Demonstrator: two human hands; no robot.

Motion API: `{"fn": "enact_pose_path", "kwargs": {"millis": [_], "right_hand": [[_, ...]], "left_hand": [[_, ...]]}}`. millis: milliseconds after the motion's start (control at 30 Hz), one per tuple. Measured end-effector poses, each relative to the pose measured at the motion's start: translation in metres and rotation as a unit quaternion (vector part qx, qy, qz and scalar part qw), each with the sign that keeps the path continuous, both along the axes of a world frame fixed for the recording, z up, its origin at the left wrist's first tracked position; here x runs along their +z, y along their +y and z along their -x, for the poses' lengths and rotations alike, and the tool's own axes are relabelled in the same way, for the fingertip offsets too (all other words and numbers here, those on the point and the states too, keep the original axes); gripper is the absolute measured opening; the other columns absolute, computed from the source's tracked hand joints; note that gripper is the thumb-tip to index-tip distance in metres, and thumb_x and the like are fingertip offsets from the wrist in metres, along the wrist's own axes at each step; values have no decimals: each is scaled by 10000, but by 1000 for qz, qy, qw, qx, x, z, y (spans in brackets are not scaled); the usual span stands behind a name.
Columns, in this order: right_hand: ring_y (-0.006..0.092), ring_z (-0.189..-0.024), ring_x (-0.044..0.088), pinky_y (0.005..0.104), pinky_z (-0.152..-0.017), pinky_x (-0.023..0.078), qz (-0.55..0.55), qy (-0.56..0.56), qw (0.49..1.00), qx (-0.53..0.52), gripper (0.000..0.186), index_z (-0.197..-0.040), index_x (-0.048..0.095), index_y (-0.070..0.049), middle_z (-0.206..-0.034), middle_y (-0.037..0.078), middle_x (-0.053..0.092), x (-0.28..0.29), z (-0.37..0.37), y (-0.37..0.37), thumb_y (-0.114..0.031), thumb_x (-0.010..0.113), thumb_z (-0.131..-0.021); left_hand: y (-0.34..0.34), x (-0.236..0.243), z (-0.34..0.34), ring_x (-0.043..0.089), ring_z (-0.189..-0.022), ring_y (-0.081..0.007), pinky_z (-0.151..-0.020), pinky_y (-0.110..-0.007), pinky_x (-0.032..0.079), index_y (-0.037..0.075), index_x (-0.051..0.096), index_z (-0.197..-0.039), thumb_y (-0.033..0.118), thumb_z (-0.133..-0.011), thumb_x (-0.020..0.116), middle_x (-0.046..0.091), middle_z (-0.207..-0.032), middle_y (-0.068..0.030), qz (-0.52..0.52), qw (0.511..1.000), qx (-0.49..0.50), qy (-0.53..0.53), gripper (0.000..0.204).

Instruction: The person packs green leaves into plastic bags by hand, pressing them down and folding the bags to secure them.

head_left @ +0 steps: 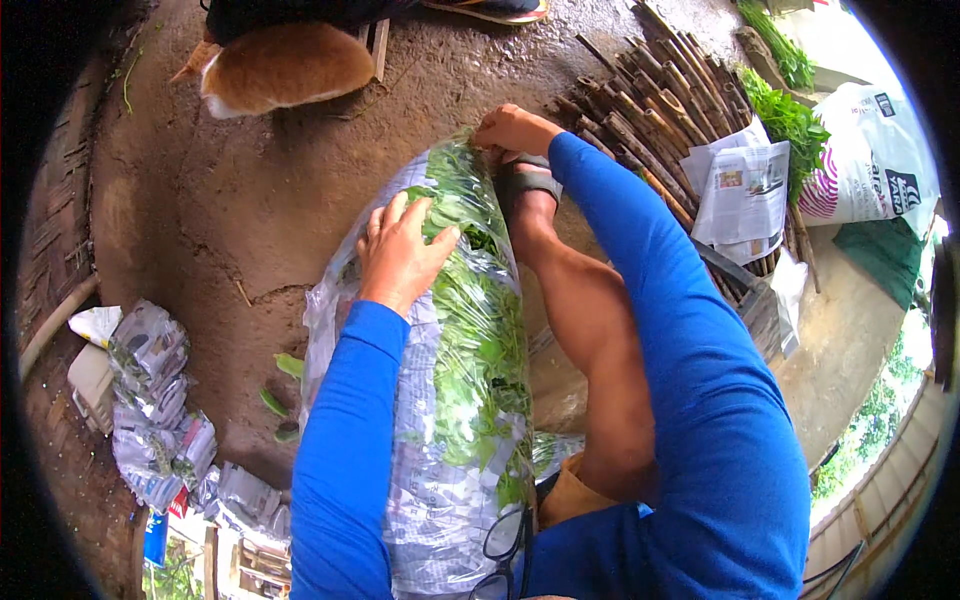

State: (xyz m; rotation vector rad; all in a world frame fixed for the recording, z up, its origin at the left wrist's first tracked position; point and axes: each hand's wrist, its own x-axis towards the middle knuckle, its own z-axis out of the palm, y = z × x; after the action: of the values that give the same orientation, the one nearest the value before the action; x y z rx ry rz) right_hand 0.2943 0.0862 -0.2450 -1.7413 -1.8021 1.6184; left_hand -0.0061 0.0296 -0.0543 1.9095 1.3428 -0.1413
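Note:
A long clear plastic bag (470,535) stretches away from me, lined with newspaper (415,440) and packed with leafy greens (470,350). My left hand (402,250) rests on the bag's upper part, fingers spread over the leaves. At the far end, my right hand (512,130) has its fingers closed on the bag's edge, close to my sandalled foot (528,185). The fingertips of the right hand are partly hidden. My bare leg runs along the bag's right side.
An orange-and-white animal (290,68) lies at the far left near another person's foot (500,10). Bamboo sticks (660,100), newspaper sheets (742,190), loose greens (790,125) and a white sack (870,150) are at right. Several newspaper-wrapped bundles (150,345) line the left.

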Motion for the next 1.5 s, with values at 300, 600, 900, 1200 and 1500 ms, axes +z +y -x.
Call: {"fn": "enact_pose_path", "kwargs": {"millis": [300,600,900,1200,1500], "right_hand": [[107,-780,658,283,-615,558,111,19,989,-94,182,-938,658,-5,-869,55,681,47,55,3,-175,652,-873],[297,-820,712,379,-740,590,50,15,998,31,223,-936,705,-20,-897,154,730,49,56,11,-217,651,-845],[314,-1021,711,422,-889,562,-24,-287,945,157,281,-1015,750,-76,-1069,180,730,45,99,31,-269,580,-903],[323,-786,727,418,-760,597,-151,-428,885,101,279,-923,760,-86,-943,146,748,80,-57,62,-255,539,-905],[320,-828,716,441,-777,570,-41,-220,973,48,303,-1091,712,-49,-909,186,725,21,70,-14,-263,604,-905]], "left_hand": [[-4,-4,19,385,-1363,-400,-1076,-603,328,111,590,-1332,494,-868,659,467,-1463,-131,-1,999,19,30,606],[-4,-7,18,361,-1392,-407,-1096,-603,308,122,581,-1349,489,-870,661,451,-1494,-150,4,999,25,45,610],[-7,-17,37,415,-1356,-400,-1103,-545,335,110,601,-1322,486,-861,675,478,-1467,-170,-16,1000,26,7,599],[-8,-8,27,380,-1380,-387,-1098,-580,313,120,606,-1315,481,-843,689,466,-1467,-152,-15,999,38,30,600],[-3,-9,21,399,-1363,-396,-1087,-587,326,109,612,-1302,485,-828,699,487,-1448,-145,-7,1000,29,-2,612]]}}
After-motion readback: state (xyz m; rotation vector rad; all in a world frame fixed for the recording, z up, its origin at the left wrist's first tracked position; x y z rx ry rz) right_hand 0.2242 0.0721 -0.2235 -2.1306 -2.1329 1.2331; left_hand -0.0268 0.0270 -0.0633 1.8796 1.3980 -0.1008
